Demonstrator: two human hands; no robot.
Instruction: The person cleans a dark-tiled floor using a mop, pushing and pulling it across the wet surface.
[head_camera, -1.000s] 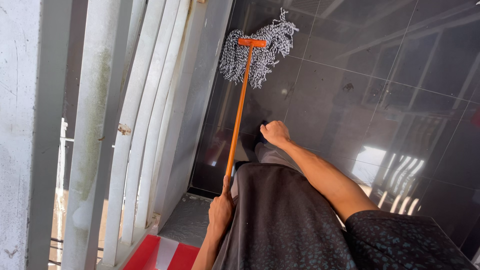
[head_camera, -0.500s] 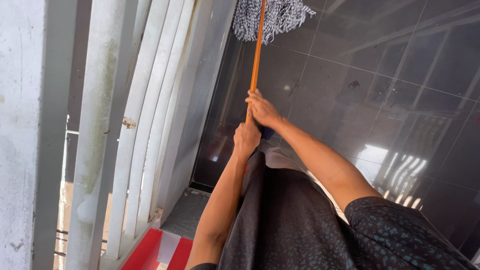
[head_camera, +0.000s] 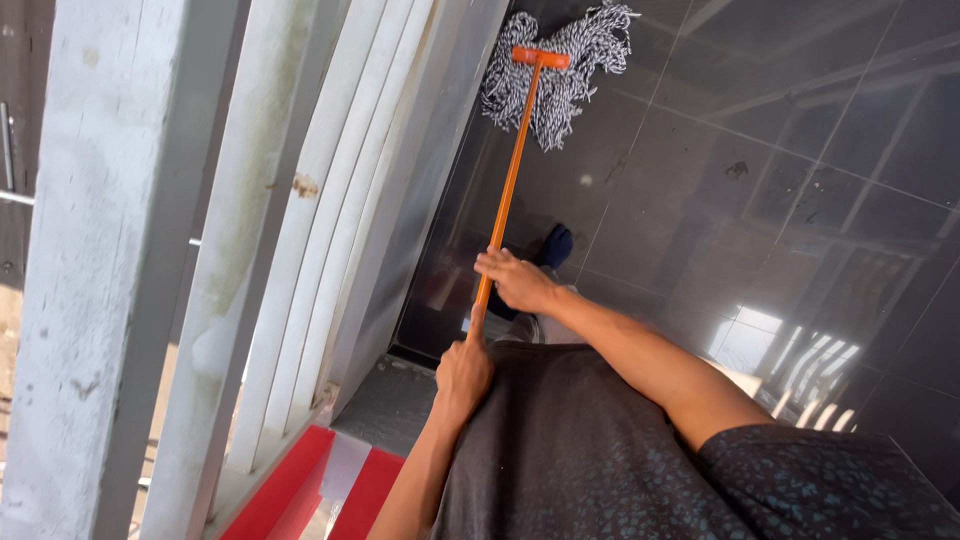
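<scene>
The mop (head_camera: 520, 140) lies stretched out ahead of the person on the dark glossy floor tiles (head_camera: 700, 180), its orange handle (head_camera: 508, 190) running in a straight slant from the hands up to the orange crossbar at the head. The mop head (head_camera: 560, 70), a tangle of black-and-white cords, is spread flat on the tiles close to the grey base of the railing wall (head_camera: 420, 200).

Both hands are on the lower end of the handle. The left hand (head_camera: 463, 372) sits at the very end, its grip clenched around the stick with the thumb laid up along it. The right hand (head_camera: 515, 280) is just above, fingers wrapped over the handle from the right side, that grip also grasping the stick. The two hands are near each other but apart.

Below them is the person's dark patterned shirt (head_camera: 600, 450), and just beyond the right hand a dark blue shoe (head_camera: 556, 243) rests on the tiles.

To the left stand pale, weathered railing slats (head_camera: 300, 230), upright and close together, with a broad concrete post (head_camera: 90, 250) nearest. At their foot a red and white strip (head_camera: 330, 480) shows beside a grey ledge (head_camera: 385, 405). Bright patches of light reflect on the tiles at the right.
</scene>
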